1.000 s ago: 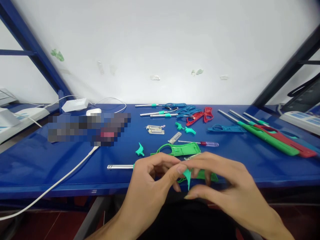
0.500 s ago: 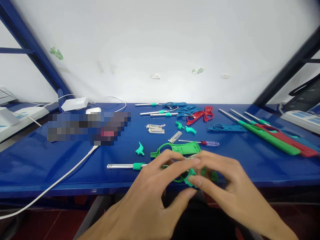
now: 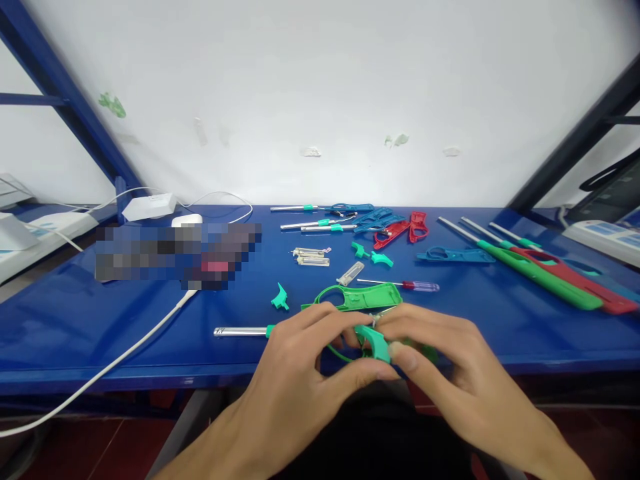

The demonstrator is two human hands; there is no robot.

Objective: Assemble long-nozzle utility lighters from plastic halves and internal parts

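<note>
Far left, one white cable point(image 3: 125, 353) crosses the blue surface point(image 3: 60, 327) towards its near edge. Next, one metal tube point(image 3: 240, 331) with a teal collar lies flat, its right end hidden behind the left hand point(image 3: 300, 380). One loose teal trigger point(image 3: 280, 298) sits just behind the tube, not touching it.

The left hand's grip is pressed together, forefinger above and thumb beneath, pinching the held trigger piece point(image 3: 374, 340). This is one small teal plastic part, glossy, curved and hooked at one end, sloping down to the right. It is at centre, over the near edge of the surface, just in front of the green shell half point(image 3: 365, 297), which lies flat. A second green part shows under the fingers, mostly hidden. The right hand point(image 3: 450, 380) meets the piece from the other side. Its grip is likewise pinching the same piece, with the thumb tip at the lower end.

Behind the hands there are two further teal triggers point(image 3: 381, 260), making three loose and one held. Three back tubes point(image 3: 320, 225) lie near the wall. To the right lies one screwdriver point(image 3: 415, 286) with a red and clear handle. Far right, three long lighters point(image 3: 540, 277), green, red and blue, lie side by side.
</note>
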